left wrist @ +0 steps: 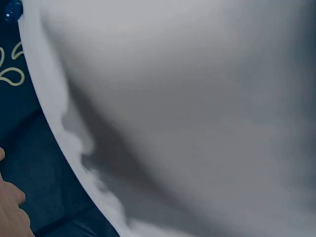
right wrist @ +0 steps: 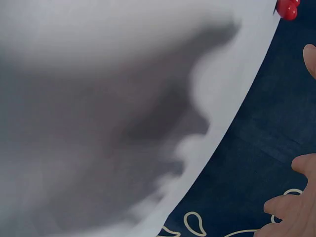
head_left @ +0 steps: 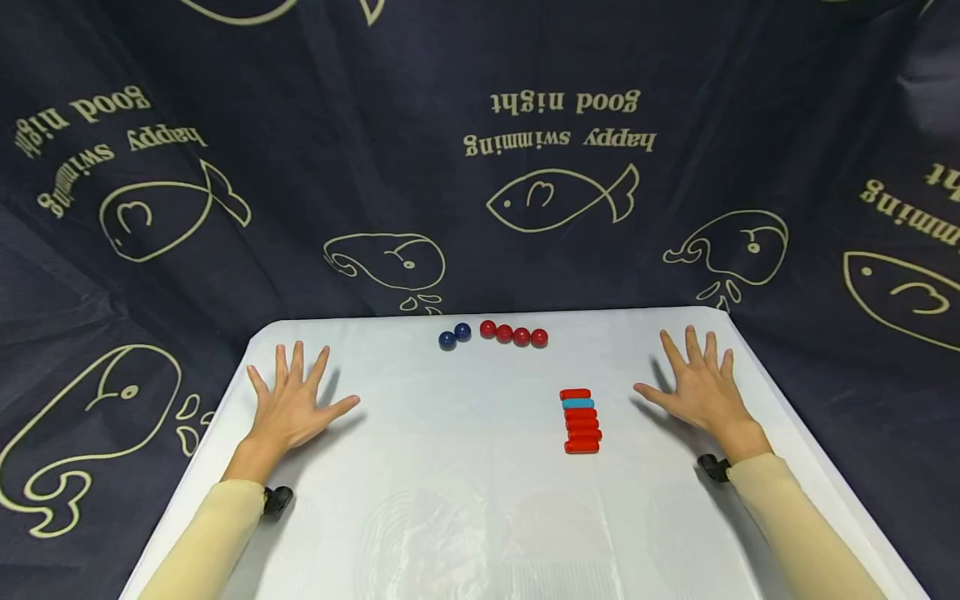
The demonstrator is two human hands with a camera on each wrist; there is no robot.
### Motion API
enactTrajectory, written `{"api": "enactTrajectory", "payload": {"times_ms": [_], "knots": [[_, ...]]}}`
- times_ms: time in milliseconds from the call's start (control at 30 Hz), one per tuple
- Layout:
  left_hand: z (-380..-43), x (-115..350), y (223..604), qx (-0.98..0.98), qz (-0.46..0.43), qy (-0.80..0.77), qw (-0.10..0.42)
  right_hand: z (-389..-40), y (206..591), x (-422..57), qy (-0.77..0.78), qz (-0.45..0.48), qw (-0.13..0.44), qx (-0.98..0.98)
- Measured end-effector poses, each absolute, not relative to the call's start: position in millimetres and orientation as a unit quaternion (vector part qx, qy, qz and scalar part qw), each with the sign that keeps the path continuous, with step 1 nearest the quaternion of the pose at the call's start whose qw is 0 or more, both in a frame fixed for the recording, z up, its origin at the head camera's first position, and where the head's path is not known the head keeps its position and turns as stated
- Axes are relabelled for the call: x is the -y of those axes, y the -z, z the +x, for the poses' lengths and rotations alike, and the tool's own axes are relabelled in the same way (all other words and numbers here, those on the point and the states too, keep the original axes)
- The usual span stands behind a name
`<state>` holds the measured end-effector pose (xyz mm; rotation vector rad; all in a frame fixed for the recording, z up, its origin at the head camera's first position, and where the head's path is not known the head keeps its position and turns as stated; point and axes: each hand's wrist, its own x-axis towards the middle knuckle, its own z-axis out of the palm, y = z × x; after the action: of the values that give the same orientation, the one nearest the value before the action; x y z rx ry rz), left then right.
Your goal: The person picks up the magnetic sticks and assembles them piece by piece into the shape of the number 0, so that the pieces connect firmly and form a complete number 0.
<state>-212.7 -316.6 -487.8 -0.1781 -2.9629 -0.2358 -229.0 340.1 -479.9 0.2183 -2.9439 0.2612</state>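
Observation:
My left hand (head_left: 290,408) is held over the left side of the white table (head_left: 450,483), fingers spread and holding nothing. Over the right side my right hand (head_left: 703,390) is spread the same way, also without anything in it. Nearest to the right hand is a column of short rods: several red rods (head_left: 581,424) and one light blue rod (head_left: 578,404), second from the far end. At the table's far edge lie two dark blue balls (head_left: 447,340) beside a row of several red balls (head_left: 521,337). Both wrist views show mostly tabletop, hand shadows and a few fingers.
A dark navy cloth (head_left: 405,167) with fish and whale drawings hangs behind the table and along both sides. Small black wrist devices (head_left: 278,501) sit at both cuffs. Glossy patches of reflection lie on the near part of the tabletop.

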Motion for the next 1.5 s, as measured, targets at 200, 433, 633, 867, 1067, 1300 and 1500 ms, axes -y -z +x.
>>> {"api": "enactTrajectory", "payload": {"times_ms": [200, 433, 633, 867, 1067, 1300, 1500], "knots": [[-216.7, 301.4, 480.6, 0.991, -0.064, 0.086, 0.081, -230.0, 477.3, -335.5, -0.090, 0.076, 0.090, 0.989], [-221.0, 279.1, 476.1, 0.990, -0.076, 0.092, 0.070, -233.7, 477.4, -326.6, -0.097, 0.086, 0.097, 0.987], [-221.2, 258.6, 470.8, 0.989, -0.082, 0.105, 0.058, -234.7, 473.6, -318.3, -0.107, 0.094, 0.096, 0.985], [-219.5, 233.2, 464.5, 0.986, -0.093, 0.132, 0.049, -236.1, 467.9, -302.8, -0.142, 0.113, 0.070, 0.981], [-217.6, 212.8, 459.0, 0.981, -0.103, 0.161, 0.042, -234.6, 466.6, -290.3, -0.177, 0.123, 0.040, 0.976], [-220.1, 186.7, 457.5, 0.972, -0.126, 0.193, 0.052, -233.4, 469.3, -279.6, -0.242, 0.133, 0.000, 0.961], [-222.4, 160.5, 459.7, 0.962, -0.142, 0.228, 0.056, -234.5, 480.1, -272.3, -0.286, 0.147, -0.017, 0.947]]}}
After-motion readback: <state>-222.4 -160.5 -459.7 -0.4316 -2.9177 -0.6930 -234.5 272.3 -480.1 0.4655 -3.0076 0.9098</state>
